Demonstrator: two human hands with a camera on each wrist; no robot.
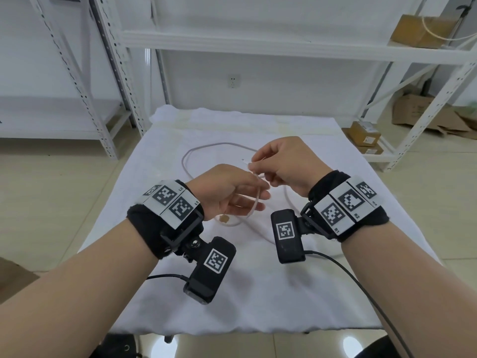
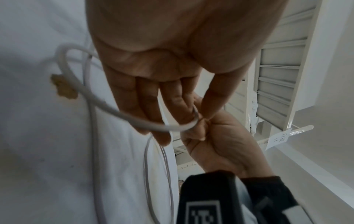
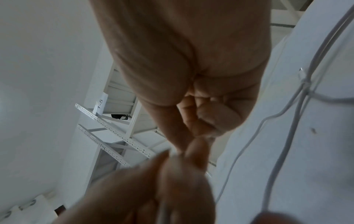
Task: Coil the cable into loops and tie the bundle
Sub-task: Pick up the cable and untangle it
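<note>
Both hands are raised over a desk [image 1: 335, 202] covered in white cloth, meeting at the centre. The right hand [image 1: 286, 164] has its fingers [image 3: 218, 116] curled, thumb and forefinger pinching a thin white cable [image 1: 196, 148] near its end. The left hand [image 1: 227, 192] sits palm-in just below and beside it; its fingers [image 2: 147, 106] are mostly straight and slightly spread, with the thumb pressing the cable against the index finger where a strand wraps across the fingertips. The rest of the cable trails down onto the cloth in loose, wide loops ahead of and under the hands, not bundled. A small tan stain [image 1: 224, 218] marks the cloth below the left hand. White metal shelving [image 1: 258, 45] stands behind the desk, with cardboard boxes [image 1: 418, 29] on the right-hand racks.
</note>
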